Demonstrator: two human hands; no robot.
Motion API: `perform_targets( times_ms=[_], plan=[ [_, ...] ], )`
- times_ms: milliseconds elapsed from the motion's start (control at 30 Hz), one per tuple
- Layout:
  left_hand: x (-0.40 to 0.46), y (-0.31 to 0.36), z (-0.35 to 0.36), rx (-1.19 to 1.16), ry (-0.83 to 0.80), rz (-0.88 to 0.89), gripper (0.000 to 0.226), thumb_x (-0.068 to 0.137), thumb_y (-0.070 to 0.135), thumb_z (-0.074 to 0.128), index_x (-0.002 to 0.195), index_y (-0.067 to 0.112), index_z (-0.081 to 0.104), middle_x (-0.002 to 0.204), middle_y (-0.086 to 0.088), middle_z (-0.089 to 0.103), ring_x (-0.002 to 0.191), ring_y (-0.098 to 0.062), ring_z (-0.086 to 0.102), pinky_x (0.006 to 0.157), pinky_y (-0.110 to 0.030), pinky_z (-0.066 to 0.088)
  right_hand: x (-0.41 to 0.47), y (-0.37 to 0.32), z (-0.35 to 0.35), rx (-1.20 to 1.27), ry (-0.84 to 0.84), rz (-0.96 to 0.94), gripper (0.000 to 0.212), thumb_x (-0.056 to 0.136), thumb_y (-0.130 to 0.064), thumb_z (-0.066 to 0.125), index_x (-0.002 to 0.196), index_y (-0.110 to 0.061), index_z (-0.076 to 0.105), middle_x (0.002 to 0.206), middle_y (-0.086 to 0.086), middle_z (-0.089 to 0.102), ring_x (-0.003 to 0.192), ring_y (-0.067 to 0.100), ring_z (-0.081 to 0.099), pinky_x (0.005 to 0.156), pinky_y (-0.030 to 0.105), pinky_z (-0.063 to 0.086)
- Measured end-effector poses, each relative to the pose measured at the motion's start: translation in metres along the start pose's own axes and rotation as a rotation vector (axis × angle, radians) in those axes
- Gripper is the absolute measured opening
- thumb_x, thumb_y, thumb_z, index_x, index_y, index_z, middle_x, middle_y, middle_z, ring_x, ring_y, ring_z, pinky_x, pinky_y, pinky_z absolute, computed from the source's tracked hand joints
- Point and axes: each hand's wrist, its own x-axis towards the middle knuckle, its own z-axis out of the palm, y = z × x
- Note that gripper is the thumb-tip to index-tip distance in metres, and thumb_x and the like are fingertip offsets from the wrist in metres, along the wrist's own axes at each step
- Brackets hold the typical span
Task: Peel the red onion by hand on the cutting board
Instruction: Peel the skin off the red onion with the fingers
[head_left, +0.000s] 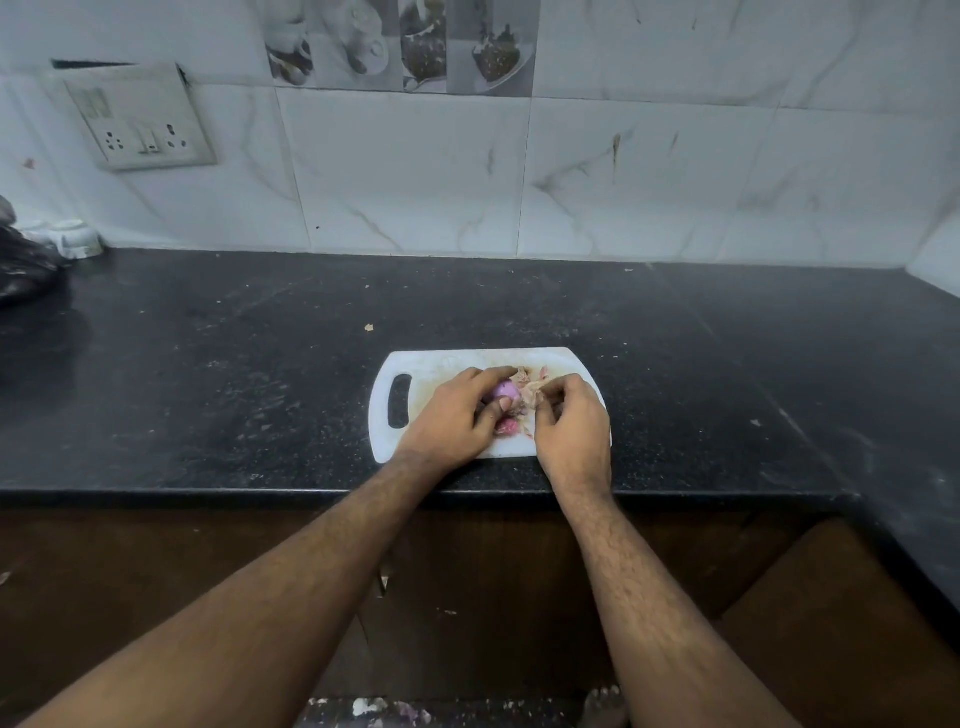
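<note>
Here, black counter (260, 364), white cutting board (431, 364), marble-tiled wall (623, 171).

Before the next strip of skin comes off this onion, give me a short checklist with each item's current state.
1. Red onion held steady by the left hand: ok.
2. Right hand pinching loose skin: ok.
3. Work is over the cutting board: ok.
4. Board fully on the counter, not overhanging: ok.
5. Onion fully peeled: not ok, papery skin remains attached.
6. Underside of the onion bare: cannot tell, the hands hide it.
</note>
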Motion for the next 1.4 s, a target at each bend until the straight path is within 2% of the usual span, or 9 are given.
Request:
perform_targets(
  times_ms=[67, 100, 233, 500, 767, 1100, 1300, 1400],
  plan=[
    [0.0009, -0.0002, -0.0002, 0.002, 0.004, 0.007, 0.038, 0.099, 0.028, 0.062, 0.136, 0.018, 0.061, 0.114, -0.002, 0.07, 0.101, -0.013, 0.063, 0.095, -0.033, 0.051, 0.0001, 0.0002, -0.0019, 0.029, -0.023, -0.039, 0.024, 0.098, -0.013, 0.062, 0.121, -0.019, 0.062, 0.116, -0.009, 0.064, 0.097, 0.005, 0.06, 0.083, 0.024, 0.05],
    [0.0014, -0.0007, -0.0001, -0.001, 0.005, 0.007, 0.036, 0.097, 0.03, 0.064, 0.132, 0.018, 0.062, 0.114, -0.001, 0.07, 0.101, -0.013, 0.064, 0.095, -0.034, 0.052, 0.0003, 0.0005, -0.0025, 0.051, -0.043, -0.053, 0.022, 0.1, -0.016, 0.06, 0.121, -0.022, 0.063, 0.115, -0.011, 0.066, 0.096, 0.004, 0.06, 0.084, 0.023, 0.05],
    [0.0013, -0.0021, 0.0003, -0.015, 0.004, -0.023, 0.029, 0.093, 0.034, 0.072, 0.117, 0.021, 0.063, 0.107, 0.004, 0.07, 0.097, -0.013, 0.065, 0.089, -0.034, 0.054, 0.001, 0.0034, -0.0019, 0.111, -0.14, -0.041, 0.01, 0.1, -0.033, 0.061, 0.104, -0.03, 0.069, 0.09, -0.018, 0.071, 0.084, 0.002, 0.066, 0.079, 0.032, 0.057],
    [0.0009, -0.0006, -0.0018, -0.048, 0.003, -0.063, 0.026, 0.089, 0.035, 0.077, 0.097, 0.025, 0.055, 0.095, 0.004, 0.067, 0.088, -0.013, 0.062, 0.077, -0.028, 0.05, 0.0062, 0.0057, -0.0037, 0.208, -0.186, 0.012, 0.005, 0.096, -0.029, 0.069, 0.096, -0.029, 0.074, 0.082, -0.017, 0.073, 0.079, 0.0, 0.069, 0.08, 0.033, 0.06],
    [-0.0003, 0.0026, -0.0021, -0.069, -0.019, -0.077, 0.032, 0.088, 0.035, 0.079, 0.094, 0.016, 0.054, 0.094, 0.0, 0.068, 0.087, -0.018, 0.064, 0.078, -0.041, 0.054, 0.0067, 0.0065, -0.0049, 0.296, -0.19, 0.032, 0.006, 0.095, -0.029, 0.072, 0.094, -0.025, 0.076, 0.08, -0.013, 0.076, 0.075, 0.002, 0.071, 0.075, 0.028, 0.06],
    [-0.0009, 0.0047, -0.0035, -0.072, -0.026, -0.07, 0.031, 0.087, 0.034, 0.08, 0.093, 0.019, 0.053, 0.095, 0.001, 0.068, 0.088, -0.017, 0.063, 0.078, -0.041, 0.055, 0.007, 0.0072, -0.0069, 0.358, -0.169, 0.053, 0.006, 0.092, -0.022, 0.075, 0.094, -0.019, 0.081, 0.081, -0.011, 0.077, 0.077, 0.003, 0.072, 0.077, 0.027, 0.06],
    [-0.0007, 0.0064, -0.0035, -0.072, -0.021, -0.088, 0.031, 0.087, 0.033, 0.08, 0.094, 0.018, 0.054, 0.096, 0.001, 0.068, 0.089, -0.017, 0.064, 0.08, -0.04, 0.055, 0.0046, 0.0047, -0.0052, 0.256, -0.13, 0.041, 0.007, 0.093, -0.022, 0.072, 0.088, -0.025, 0.076, 0.075, -0.014, 0.073, 0.072, 0.0, 0.069, 0.071, 0.023, 0.058],
    [0.0002, 0.0062, -0.0036, -0.068, -0.021, -0.093, 0.032, 0.086, 0.035, 0.081, 0.095, 0.018, 0.055, 0.097, 0.001, 0.069, 0.089, -0.016, 0.065, 0.08, -0.039, 0.056, 0.0038, 0.0036, -0.0051, 0.234, -0.066, 0.048, 0.014, 0.1, -0.024, 0.063, 0.1, -0.019, 0.075, 0.083, -0.013, 0.073, 0.077, 0.002, 0.067, 0.07, 0.02, 0.053]
  ],
)
